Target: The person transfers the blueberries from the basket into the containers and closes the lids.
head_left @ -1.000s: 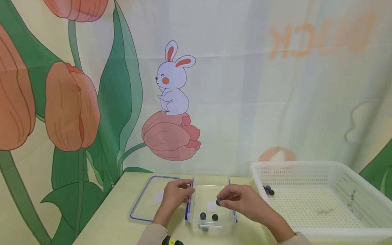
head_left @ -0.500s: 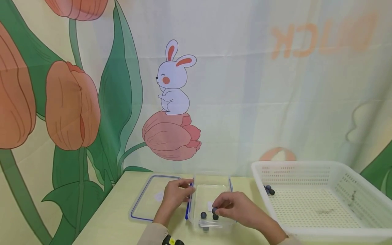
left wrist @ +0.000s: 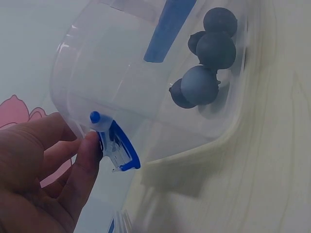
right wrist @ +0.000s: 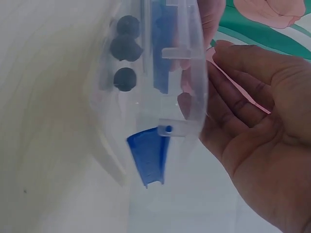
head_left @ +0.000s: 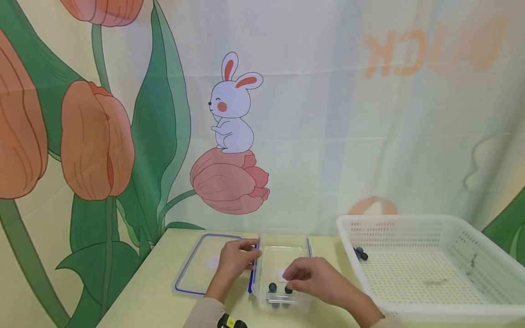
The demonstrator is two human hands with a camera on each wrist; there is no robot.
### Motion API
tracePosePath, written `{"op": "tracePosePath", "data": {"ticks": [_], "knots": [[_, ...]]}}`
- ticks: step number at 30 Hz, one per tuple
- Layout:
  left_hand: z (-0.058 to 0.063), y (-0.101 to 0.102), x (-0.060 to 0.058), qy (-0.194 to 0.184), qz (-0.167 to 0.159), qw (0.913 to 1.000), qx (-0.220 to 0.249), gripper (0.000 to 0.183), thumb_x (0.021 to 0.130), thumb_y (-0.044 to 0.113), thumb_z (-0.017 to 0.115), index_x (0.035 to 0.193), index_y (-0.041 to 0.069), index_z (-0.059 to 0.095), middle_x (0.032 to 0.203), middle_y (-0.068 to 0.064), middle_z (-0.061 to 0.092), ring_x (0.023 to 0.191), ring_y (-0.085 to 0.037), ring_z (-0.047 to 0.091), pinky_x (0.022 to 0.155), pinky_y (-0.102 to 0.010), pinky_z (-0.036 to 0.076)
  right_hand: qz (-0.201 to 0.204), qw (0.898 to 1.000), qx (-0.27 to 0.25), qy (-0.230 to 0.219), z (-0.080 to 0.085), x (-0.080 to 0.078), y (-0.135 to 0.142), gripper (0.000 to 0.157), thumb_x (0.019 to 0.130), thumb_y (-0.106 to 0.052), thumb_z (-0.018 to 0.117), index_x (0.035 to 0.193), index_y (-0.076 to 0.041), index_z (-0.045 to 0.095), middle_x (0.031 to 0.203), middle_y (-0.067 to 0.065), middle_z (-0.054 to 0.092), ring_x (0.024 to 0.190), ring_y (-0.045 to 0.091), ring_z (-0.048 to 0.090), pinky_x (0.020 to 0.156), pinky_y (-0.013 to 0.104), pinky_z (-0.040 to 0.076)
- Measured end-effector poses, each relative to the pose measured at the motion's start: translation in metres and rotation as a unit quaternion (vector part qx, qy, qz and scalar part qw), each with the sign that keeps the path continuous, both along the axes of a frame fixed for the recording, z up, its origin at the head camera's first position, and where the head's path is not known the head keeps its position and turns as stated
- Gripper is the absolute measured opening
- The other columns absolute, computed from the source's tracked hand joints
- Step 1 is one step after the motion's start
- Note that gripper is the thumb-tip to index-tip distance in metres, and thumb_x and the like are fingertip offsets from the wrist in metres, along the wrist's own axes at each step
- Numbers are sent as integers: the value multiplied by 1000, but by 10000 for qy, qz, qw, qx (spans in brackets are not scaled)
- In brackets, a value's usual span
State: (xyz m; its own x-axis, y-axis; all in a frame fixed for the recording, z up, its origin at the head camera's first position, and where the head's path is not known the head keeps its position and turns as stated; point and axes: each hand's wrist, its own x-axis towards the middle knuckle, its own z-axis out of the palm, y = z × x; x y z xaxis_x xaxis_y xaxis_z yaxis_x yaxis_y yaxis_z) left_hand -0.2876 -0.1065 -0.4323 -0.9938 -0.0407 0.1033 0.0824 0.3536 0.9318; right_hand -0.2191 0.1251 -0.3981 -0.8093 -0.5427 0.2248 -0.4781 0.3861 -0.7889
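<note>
A clear plastic box [head_left: 283, 257] with blue side clips stands on the table, its top open. My left hand [head_left: 237, 257] pinches its left rim between thumb and fingers, beside a blue clip [left wrist: 119, 145] that hangs down. Several dark blueberries [left wrist: 201, 85] lie on the bottom, gathered toward the near end. Over the near right part of the box is my right hand [head_left: 317, 280], fingers loosely curved. Nothing shows between the fingers of that hand [right wrist: 265, 104] in the right wrist view. In the head view it partly covers a white square [head_left: 282, 274] at the box.
Left of the box lies its flat clear lid [head_left: 201, 259] with a blue seal. A white perforated basket [head_left: 410, 273] stands at the right, a few blueberries [head_left: 360, 253] in its left corner. A printed curtain [head_left: 303, 136] hangs behind the table.
My right hand has moved down and left into the box with a blueberry and let go of it among the others. My left hand has stayed at the rim.
</note>
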Motion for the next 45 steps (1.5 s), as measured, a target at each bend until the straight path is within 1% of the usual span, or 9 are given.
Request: {"op": "tracePosePath", "data": {"ticks": [5,15,19,23,28,30,35,40,45], "knots": [[-1,-2,2,-50,-43,10000,23,35,83,13,75,117,11,71,93,-7,62,67,-18,64,59,-25,58,-101,9998,9,192,17,12,-1,8,88,-21,71,97,-22,70,92,-7,69,83,12,67,78,27,56],[-3,-9,6,-9,-141,9999,-35,35,83,13,76,117,12,71,93,-6,62,66,-17,63,60,-26,58,-371,9926,0,1160,63,30,7,9,89,-28,70,98,-25,69,95,-10,69,83,10,67,82,31,56],[-3,-10,8,-19,-174,9998,-28,35,83,13,76,117,12,71,93,-6,62,66,-17,64,60,-26,58,-463,9900,127,1327,81,29,18,11,89,-28,70,100,-25,69,95,-11,68,84,10,67,83,31,55],[-2,-13,10,-16,-223,9997,-15,35,83,13,76,117,12,71,93,-7,62,66,-17,64,59,-26,58,-567,9918,215,1123,92,22,35,13,90,-28,69,102,-23,70,98,-8,68,88,11,66,83,31,55],[-2,-16,12,-7,-357,9993,77,35,82,12,76,117,10,71,93,-8,63,67,-18,65,59,-26,58,-775,9936,347,749,97,11,58,17,91,-30,68,106,-22,69,104,-3,68,93,14,67,81,32,56],[-2,-17,12,-5,-399,9992,98,35,82,12,76,117,11,71,93,-8,63,68,-18,65,59,-26,58,-924,9919,464,732,97,7,68,18,91,-32,68,107,-24,69,105,-4,68,93,14,67,79,32,56],[-3,-13,8,51,-350,9994,64,35,82,12,75,117,11,71,92,-7,62,67,-18,64,59,-27,58,-1190,9860,751,890,95,-13,94,18,89,-37,69,105,-28,70,103,-9,68,93,12,65,79,34,55],[-2,-10,6,42,-268,9996,49,35,83,13,75,117,11,71,92,-7,62,67,-17,64,59,-27,58,-1242,9844,819,942,88,-32,116,17,88,-36,70,103,-28,71,102,-8,67,93,12,64,78,31,55],[-2,-6,3,5,-155,9999,76,34,82,13,75,116,11,71,92,-7,62,67,-17,64,59,-26,58,-1161,9868,712,875,79,-50,134,17,87,-33,73,101,-24,72,103,-3,66,91,15,65,77,30,56]]}}
